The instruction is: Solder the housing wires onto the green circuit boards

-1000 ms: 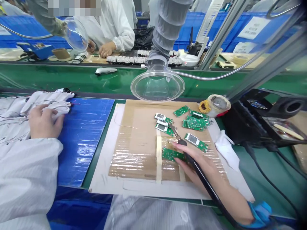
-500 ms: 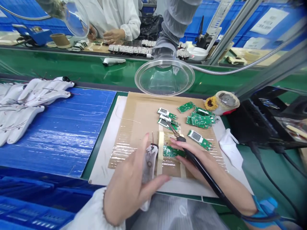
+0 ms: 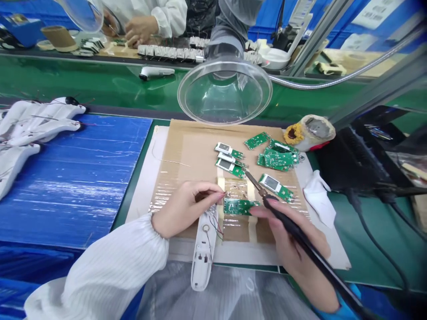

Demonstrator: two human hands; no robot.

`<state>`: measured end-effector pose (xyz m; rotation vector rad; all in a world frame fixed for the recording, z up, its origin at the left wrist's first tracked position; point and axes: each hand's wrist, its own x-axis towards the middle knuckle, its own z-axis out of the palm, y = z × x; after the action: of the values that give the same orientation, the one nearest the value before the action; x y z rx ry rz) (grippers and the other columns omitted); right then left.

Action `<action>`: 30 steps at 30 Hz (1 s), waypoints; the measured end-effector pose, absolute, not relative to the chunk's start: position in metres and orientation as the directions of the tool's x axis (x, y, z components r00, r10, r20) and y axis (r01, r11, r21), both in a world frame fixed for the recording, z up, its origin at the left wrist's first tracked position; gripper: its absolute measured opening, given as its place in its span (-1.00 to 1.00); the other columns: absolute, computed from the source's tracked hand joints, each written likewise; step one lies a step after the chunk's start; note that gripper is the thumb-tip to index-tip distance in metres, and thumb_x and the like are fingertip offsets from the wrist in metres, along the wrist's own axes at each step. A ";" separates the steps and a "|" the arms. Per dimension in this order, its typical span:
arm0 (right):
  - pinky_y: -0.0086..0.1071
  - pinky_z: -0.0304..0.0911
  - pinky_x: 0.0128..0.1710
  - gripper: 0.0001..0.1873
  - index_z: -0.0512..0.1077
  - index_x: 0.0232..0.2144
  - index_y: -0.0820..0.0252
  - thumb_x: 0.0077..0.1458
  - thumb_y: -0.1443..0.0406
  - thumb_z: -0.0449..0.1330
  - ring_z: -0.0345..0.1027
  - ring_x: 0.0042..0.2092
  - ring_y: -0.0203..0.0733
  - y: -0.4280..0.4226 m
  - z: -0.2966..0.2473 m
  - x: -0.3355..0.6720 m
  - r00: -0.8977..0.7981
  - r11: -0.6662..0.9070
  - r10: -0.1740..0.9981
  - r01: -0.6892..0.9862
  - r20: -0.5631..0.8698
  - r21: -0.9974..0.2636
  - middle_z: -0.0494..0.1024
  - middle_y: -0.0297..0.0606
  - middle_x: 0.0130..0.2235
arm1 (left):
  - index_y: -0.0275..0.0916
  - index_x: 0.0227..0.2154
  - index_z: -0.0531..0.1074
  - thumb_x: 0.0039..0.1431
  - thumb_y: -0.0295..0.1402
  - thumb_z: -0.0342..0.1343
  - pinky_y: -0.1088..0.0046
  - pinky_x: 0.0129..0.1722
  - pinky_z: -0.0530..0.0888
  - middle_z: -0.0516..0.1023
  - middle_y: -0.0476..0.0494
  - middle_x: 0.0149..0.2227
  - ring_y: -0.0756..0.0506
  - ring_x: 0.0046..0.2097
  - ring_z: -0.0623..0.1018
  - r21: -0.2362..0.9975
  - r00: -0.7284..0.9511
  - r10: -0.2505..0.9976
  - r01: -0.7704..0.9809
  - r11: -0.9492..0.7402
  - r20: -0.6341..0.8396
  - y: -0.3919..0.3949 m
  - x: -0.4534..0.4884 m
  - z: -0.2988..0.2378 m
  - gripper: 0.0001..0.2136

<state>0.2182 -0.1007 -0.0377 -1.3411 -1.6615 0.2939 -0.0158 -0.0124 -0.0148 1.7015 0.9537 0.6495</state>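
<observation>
My left hand (image 3: 191, 206) is closed, thumb and forefinger pinching what looks like a thin wire (image 3: 226, 194) at the left end of a green circuit board (image 3: 237, 206). Below that hand lies an open white plastic housing (image 3: 202, 249), long and narrow, with red and black wires loose inside it. My right hand (image 3: 293, 235) is wrapped round a black-handled soldering iron (image 3: 275, 209). Its metal tip points up and left, above the board. A right fingertip touches the board's right end. The board lies across pale tape strips on the cardboard (image 3: 173, 178).
Several circuit boards with small screens (image 3: 228, 164) lie behind, and a heap of green boards (image 3: 280, 158) sits to the right. A clear fume hood (image 3: 225, 93) hangs over the back. White housings (image 3: 43, 126) rest on the blue sheet (image 3: 100, 178). A co-worker's hand (image 3: 142, 30) is across the bench.
My left hand has gone from spread over the housing to a pinch at the board's left end, uncovering the housing. My right hand and the iron have shifted slightly right. The view has tilted.
</observation>
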 end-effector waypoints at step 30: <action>-0.31 0.23 -0.57 -0.79 0.58 -0.36 0.07 0.25 0.17 0.19 0.33 -0.55 -0.33 -0.106 -0.042 0.206 0.308 0.335 0.780 0.530 0.545 -0.779 0.51 -0.41 -0.52 | -0.22 -0.42 0.50 0.23 -0.46 0.13 0.43 -0.24 0.37 0.50 0.01 -0.41 -0.02 -0.29 0.46 0.808 0.684 0.717 0.494 -0.320 -0.133 0.008 -0.010 0.003 -0.88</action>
<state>0.2058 -0.1061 -0.0422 -1.3256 -1.3534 0.2532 -0.0104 0.0084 0.0033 1.9897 0.9351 0.3119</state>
